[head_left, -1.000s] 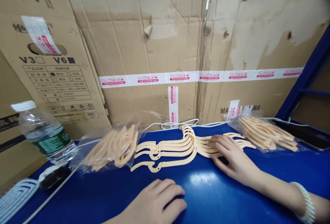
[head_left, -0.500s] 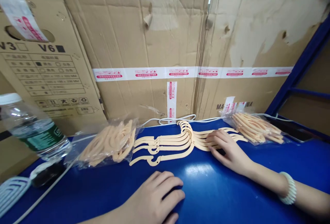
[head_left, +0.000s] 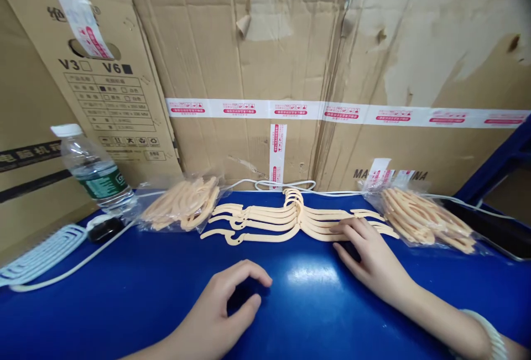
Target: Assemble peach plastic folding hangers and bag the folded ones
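Observation:
Several cream plastic hangers [head_left: 269, 237] lie overlapped in a row on the blue table, their hooks bunched at the back and their arms spread to both sides. Over their right arms rests my right hand [head_left: 373, 260], fingertips touching them, with the thumb apart from the fingers near the front edge of the row. My left hand [head_left: 219, 307] is in front of the hangers and away from them. Its thumb and index finger are apart with nothing between; the other fingers are mostly hidden.
Clear bags of cream plastic parts lie on the left [head_left: 180, 205] and right [head_left: 423, 219]. A water bottle [head_left: 102, 177], a pale blue looped object [head_left: 45, 255] and a white cable [head_left: 74, 271] are at left. A dark phone-like slab [head_left: 498, 238] lies far right. Cardboard [head_left: 232, 150] stands behind.
My left hand has turned and moved left, its thumb and index finger now more apart. My right hand stays at the hangers' right arms. The camera view has shifted.

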Demonstrator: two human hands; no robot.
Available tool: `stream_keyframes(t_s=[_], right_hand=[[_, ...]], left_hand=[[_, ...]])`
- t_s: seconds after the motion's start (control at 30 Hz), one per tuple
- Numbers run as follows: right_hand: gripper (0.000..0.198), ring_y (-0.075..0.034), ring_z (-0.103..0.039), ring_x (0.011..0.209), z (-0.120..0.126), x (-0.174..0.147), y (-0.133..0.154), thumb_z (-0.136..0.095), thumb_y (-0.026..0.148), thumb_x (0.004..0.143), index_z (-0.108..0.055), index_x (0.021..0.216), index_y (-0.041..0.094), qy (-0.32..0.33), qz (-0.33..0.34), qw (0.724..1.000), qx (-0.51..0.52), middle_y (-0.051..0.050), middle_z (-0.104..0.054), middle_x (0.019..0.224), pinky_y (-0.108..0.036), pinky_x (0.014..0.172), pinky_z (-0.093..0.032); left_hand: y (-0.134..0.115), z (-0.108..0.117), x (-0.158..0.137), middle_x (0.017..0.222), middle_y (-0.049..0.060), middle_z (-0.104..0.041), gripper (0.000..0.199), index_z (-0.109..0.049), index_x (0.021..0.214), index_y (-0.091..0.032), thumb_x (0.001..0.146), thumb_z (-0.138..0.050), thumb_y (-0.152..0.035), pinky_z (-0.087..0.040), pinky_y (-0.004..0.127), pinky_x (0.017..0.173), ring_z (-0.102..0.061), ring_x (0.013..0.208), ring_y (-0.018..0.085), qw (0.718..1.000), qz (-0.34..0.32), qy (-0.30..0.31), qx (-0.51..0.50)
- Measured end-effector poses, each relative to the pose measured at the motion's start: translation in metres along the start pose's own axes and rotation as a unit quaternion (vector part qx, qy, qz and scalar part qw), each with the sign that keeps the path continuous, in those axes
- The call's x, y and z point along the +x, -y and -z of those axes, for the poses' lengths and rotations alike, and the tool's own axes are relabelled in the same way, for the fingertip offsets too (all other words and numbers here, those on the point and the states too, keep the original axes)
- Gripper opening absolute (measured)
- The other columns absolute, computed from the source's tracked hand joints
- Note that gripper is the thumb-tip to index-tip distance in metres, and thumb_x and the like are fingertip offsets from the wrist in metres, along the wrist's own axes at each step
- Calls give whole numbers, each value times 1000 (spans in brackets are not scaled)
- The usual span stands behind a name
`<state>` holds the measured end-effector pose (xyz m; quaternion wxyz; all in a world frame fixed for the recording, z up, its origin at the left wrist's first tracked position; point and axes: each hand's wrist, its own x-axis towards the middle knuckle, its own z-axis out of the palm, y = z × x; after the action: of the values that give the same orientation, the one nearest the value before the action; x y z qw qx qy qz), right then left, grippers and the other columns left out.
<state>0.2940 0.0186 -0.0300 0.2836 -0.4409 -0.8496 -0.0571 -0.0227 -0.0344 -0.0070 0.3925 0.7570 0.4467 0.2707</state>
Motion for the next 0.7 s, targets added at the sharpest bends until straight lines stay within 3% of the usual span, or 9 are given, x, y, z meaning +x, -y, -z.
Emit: stream_keyframes(t_s=[0.4, 0.7], right_hand=[[11, -27, -56, 100, -7, -2, -11, -50, 25, 100, -58, 107, 23, 19, -5, 1000, 13, -9, -63, 105, -46, 85, -48], [15, -26, -59, 96, -13, -4, -22, -50, 24, 99, -62, 108, 26, -16, 3, 1000, 7, -6, -67, 103, -44, 84, -48]], left_hand=[[8, 5, -3, 95, 1, -70, 16, -64, 91, -23, 91, -50, -16, -47, 27, 83, -66, 90, 17, 997, -35, -9, -66], [7, 8, -4, 89, 2, -70, 16, -66, 86, -21, 87, -52, -15, -49, 26, 79, -67, 85, 17, 994, -43, -28, -96]])
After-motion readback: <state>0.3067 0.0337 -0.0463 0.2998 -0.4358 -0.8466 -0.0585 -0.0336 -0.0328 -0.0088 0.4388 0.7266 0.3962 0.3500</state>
